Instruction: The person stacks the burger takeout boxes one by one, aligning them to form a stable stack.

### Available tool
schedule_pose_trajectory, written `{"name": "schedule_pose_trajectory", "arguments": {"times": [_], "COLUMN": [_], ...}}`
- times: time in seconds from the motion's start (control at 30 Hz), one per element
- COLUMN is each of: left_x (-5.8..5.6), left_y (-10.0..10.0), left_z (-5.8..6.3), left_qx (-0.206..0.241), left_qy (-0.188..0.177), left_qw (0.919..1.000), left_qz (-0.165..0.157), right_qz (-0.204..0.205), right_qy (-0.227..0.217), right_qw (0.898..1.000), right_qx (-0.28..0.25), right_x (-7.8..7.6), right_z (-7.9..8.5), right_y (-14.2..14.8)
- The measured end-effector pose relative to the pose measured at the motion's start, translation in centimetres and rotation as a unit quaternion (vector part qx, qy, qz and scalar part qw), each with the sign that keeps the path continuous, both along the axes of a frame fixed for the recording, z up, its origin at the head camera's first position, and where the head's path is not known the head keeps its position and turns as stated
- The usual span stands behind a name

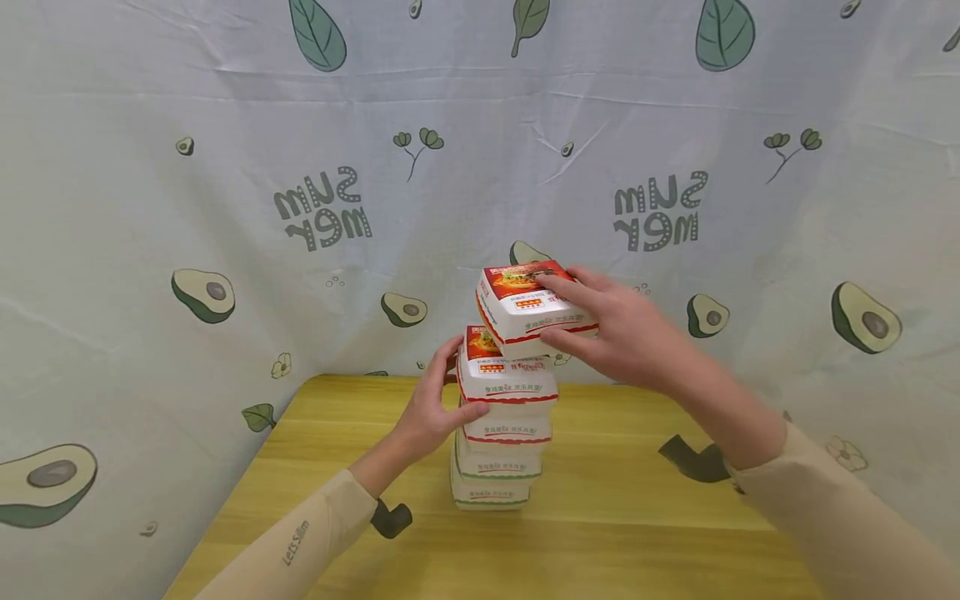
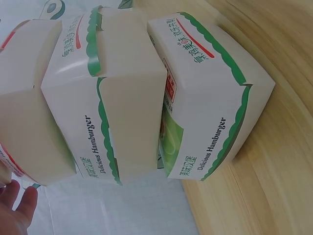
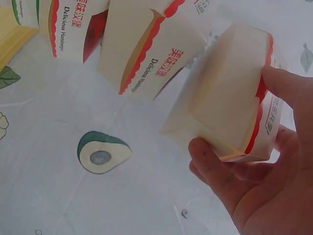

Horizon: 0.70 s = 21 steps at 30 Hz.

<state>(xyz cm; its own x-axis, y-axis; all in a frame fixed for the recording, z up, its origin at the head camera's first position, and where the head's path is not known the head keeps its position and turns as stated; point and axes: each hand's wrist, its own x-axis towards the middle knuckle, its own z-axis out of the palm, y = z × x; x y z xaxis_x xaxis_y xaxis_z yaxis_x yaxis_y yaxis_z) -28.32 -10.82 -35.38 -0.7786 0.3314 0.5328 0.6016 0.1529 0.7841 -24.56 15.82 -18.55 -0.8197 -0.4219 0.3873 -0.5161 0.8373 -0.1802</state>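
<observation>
Several hamburger boxes stand in a stack (image 1: 504,454) on the wooden table, slightly out of line with one another. My right hand (image 1: 611,321) grips a red-trimmed hamburger box (image 1: 536,308) by its right side, thumb at the front, close over the stack and tilted. In the right wrist view that held box (image 3: 230,93) shows its plain underside, apart from the red-trimmed box (image 3: 151,54) below it. My left hand (image 1: 431,408) holds the left side of the stack's uppermost box (image 1: 517,385), thumb in front and fingers behind. Green-trimmed boxes (image 2: 210,98) form the bottom of the stack.
The yellow wooden table (image 1: 615,475) ends at the back against a pale hanging cloth (image 1: 480,108) printed with avocados and leaves. The same cloth continues along the left side. Dark printed shapes (image 1: 392,518) show beside the left sleeve.
</observation>
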Motion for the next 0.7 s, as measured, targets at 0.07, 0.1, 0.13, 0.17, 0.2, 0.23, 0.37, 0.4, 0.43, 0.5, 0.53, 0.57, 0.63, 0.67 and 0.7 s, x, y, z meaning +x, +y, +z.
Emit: {"name": "schedule_pose_trajectory", "arguments": {"times": [0.07, 0.1, 0.13, 0.17, 0.2, 0.23, 0.37, 0.4, 0.43, 0.5, 0.53, 0.57, 0.63, 0.67, 0.7], "left_x": [0.0, 0.0, 0.0, 0.0, 0.0, 0.0, -0.1, -0.1, -0.2, -0.2, -0.2, -0.2, -0.1, -0.1, -0.1], "left_y": [0.0, 0.0, -0.1, -0.1, -0.1, -0.1, -0.2, -0.2, -0.2, -0.2, -0.2, -0.2, -0.2, -0.2, -0.2], "left_z": [0.0, 0.1, 0.1, 0.1, 0.1, 0.1, 0.0, 0.0, 0.0, 0.0, 0.0, 0.1, 0.1, 0.1, 0.1], "left_qx": [0.001, 0.003, 0.003, 0.004, 0.006, 0.006, 0.007, 0.008, 0.008, 0.008, 0.009, 0.009, 0.008, 0.009, 0.010], "left_qy": [-0.001, -0.002, -0.002, -0.002, -0.002, -0.002, -0.002, -0.001, -0.002, -0.001, -0.001, -0.001, 0.000, 0.002, 0.003], "left_qw": [1.0000, 1.0000, 1.0000, 1.0000, 1.0000, 1.0000, 0.9999, 0.9999, 0.9999, 0.9999, 0.9999, 0.9998, 0.9999, 0.9999, 0.9999], "left_qz": [-0.003, -0.004, -0.004, -0.005, -0.006, -0.007, -0.009, -0.010, -0.011, -0.013, -0.015, -0.016, -0.014, -0.014, -0.013], "right_qz": [-0.001, -0.001, -0.001, 0.000, 0.000, 0.001, -0.002, -0.003, -0.004, -0.006, -0.007, -0.006, -0.004, -0.003, -0.003], "right_qy": [-0.004, -0.004, -0.003, -0.001, 0.002, 0.006, 0.021, 0.022, 0.023, 0.025, 0.026, 0.026, 0.025, 0.024, 0.023], "right_qw": [1.000, 1.000, 1.000, 1.000, 1.000, 1.000, 1.000, 1.000, 1.000, 1.000, 1.000, 1.000, 0.999, 0.999, 0.999], "right_qx": [0.000, 0.000, 0.001, 0.000, -0.001, 0.000, 0.008, 0.009, 0.011, 0.013, 0.015, 0.015, 0.021, 0.024, 0.028], "right_x": [0.0, 0.0, 0.0, 0.1, 0.1, 0.1, 0.3, 0.3, 0.3, 0.4, 0.4, 0.4, 0.5, 0.5, 0.6], "right_z": [-0.1, -0.1, -0.1, -0.2, -0.2, -0.2, -0.4, -0.5, -0.6, -0.6, -0.7, -0.7, -0.8, -0.8, -0.8], "right_y": [-0.4, -0.6, -0.8, -1.0, -1.2, -1.4, -2.0, -2.2, -2.3, -2.5, -2.7, -2.8, -3.0, -3.1, -3.2]}}
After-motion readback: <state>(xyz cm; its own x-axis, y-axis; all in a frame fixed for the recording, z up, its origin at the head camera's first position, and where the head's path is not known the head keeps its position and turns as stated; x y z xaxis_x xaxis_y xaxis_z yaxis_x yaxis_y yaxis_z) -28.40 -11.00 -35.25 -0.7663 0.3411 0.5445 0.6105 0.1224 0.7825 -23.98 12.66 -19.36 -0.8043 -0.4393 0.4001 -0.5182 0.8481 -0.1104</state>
